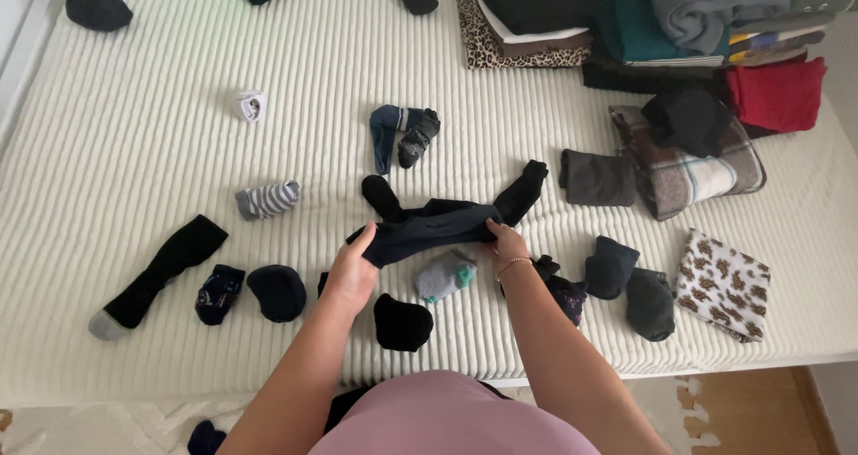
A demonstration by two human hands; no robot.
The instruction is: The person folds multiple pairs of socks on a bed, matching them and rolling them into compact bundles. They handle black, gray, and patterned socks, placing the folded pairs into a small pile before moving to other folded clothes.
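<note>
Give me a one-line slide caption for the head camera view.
Both hands, left hand and right hand, hold a dark sock bundle above a ribbed white mattress strewn with socks.

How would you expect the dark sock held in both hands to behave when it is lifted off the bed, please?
The dark sock is probably floppy: it sags between the left hand and right hand. It likely weighs little, being thin fabric. It seems unlikely to roll on the ribbed bed cover.

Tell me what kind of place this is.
Probably a bedroom at home: a cream ribbed bed cover strewn with balled dark socks, stacks of folded clothes at its far corner, and both hands gripping a dark navy garment.
</note>
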